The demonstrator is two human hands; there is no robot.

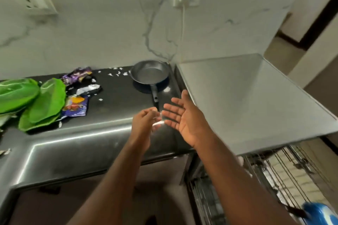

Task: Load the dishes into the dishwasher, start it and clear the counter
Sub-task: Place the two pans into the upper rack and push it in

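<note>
Your left hand (144, 122) has its fingers curled in, thumb and fingertips pinching a small white scrap (158, 123), probably paper or foil, though blur makes it hard to tell. Your right hand (181, 117) is just beside it, palm turned up and toward the left, its fingers straight and slightly spread, holding nothing. The scrap sits between the 2 hands, close to your right fingertips.

The frying pan (150, 74) stands upright at the back of the black counter (109, 113), against the wall. Its handle points toward you and ends just beyond both sets of fingertips, touched by neither hand.

Far to your left, green plates (45, 102) lie overlapping and tilted near the counter's front edge. Beside them are 3 crumpled wrappers: a purple wrapper (76, 76), a silver wrapper (89, 89) and a blue and orange wrapper (75, 106). Their print is too blurred to read. White bits (117, 73) are scattered behind them.

To your right is the steel dishwasher top (247, 97), with its wire rack (274, 170) pulled out below and a blue item (320, 213) at its near corner.
</note>
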